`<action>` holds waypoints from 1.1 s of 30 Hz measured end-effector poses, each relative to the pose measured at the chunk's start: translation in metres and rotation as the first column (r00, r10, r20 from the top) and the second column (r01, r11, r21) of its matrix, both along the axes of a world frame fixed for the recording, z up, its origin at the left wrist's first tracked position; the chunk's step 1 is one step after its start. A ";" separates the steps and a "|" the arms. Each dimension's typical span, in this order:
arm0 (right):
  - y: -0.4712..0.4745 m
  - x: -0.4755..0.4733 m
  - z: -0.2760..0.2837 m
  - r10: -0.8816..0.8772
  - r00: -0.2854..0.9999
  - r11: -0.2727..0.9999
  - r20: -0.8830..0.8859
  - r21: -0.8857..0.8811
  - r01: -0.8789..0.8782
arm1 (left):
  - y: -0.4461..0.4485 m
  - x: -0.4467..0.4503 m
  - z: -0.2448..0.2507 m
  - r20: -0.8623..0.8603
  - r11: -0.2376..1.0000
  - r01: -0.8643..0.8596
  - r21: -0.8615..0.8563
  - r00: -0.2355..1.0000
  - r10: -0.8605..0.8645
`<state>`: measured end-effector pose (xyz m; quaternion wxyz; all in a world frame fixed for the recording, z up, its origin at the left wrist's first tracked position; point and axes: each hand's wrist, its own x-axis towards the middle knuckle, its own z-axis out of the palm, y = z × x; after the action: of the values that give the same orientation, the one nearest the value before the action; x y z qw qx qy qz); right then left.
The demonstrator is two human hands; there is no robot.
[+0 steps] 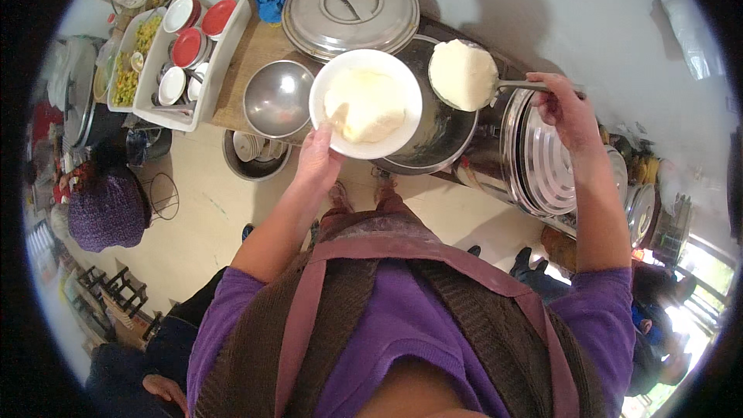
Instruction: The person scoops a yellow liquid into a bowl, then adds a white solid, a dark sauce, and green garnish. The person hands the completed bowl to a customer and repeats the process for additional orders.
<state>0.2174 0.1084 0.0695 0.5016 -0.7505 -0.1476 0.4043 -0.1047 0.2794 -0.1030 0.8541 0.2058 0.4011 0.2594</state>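
Note:
My left hand (pixel 321 158) grips the near rim of a white bowl (pixel 316 98), thumb over its edge. Soft, pale, creamy food (pixel 368 104) lies inside the bowl. In my right hand (pixel 563 107) is the handle of a metal ladle (pixel 516 85), heaped with a smooth pale portion (pixel 462 74) of what looks like the same food. The ladle hangs over the right side of a large deep metal pot (pixel 467 145), and the bowl covers part of the pot's opening. Dark liquid-like contents show inside, though the bowl hides much of them.
A round metal lid (pixel 351 8) lies behind the bowl, beside a blue cloth (pixel 271 1). Left stand an empty steel bowl (pixel 278 98) and a white bin (pixel 197 116) of small dishes. Another lidded pot (pixel 540 157) is at right. Several people are nearby, one in a purple patterned garment (pixel 107 209).

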 end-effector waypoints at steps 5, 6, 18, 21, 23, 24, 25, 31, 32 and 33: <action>0.012 -0.015 0.020 0.082 0.996 0.993 0.045 0.080 -0.085 | -0.007 0.025 -0.010 0.132 0.998 0.063 -0.031 0.990 -0.058; 0.016 -0.018 0.015 0.093 0.995 0.992 0.020 0.085 -0.094 | -0.008 0.030 -0.012 0.149 0.997 0.055 -0.059 0.988 -0.046; 0.058 -0.043 -0.034 0.347 0.738 0.863 0.578 0.112 -0.493 | -0.018 0.030 -0.017 0.136 0.999 0.049 -0.020 0.990 -0.046; 0.052 -0.034 -0.016 0.265 0.626 0.863 0.734 0.109 -0.493 | -0.020 0.022 -0.018 0.089 0.999 0.017 -0.030 0.996 -0.014; 0.044 -0.021 -0.012 0.197 0.695 0.919 0.692 0.117 -0.377 | -0.022 0.016 -0.018 0.044 0.999 -0.013 -0.037 0.999 0.015; 0.044 -0.011 -0.018 0.193 0.668 0.916 0.719 0.113 -0.386 | -0.024 0.012 -0.019 0.022 0.999 -0.026 -0.042 0.999 0.027; 0.045 -0.001 -0.030 0.239 0.640 0.901 0.730 0.079 -0.427 | -0.025 0.009 -0.019 0.004 0.998 -0.045 -0.043 0.999 0.046; 0.065 0.014 -0.178 0.544 0.391 0.675 0.742 -0.111 -0.729 | -0.025 -0.010 -0.011 -0.005 0.987 -0.015 0.159 1.000 0.016; 0.073 0.010 -0.204 0.612 0.349 0.633 0.710 -0.174 -0.755 | -0.025 -0.013 -0.008 -0.036 0.984 -0.013 0.179 0.999 0.020; 0.081 0.007 -0.226 0.694 0.305 0.583 0.652 -0.261 -0.769 | -0.024 -0.015 -0.006 -0.073 0.982 -0.023 0.185 0.997 0.037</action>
<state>0.2247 0.1891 -0.1570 0.2027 -0.6652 -0.6686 0.2635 -0.1198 0.2550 -0.1086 0.8114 0.2876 0.4109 0.3002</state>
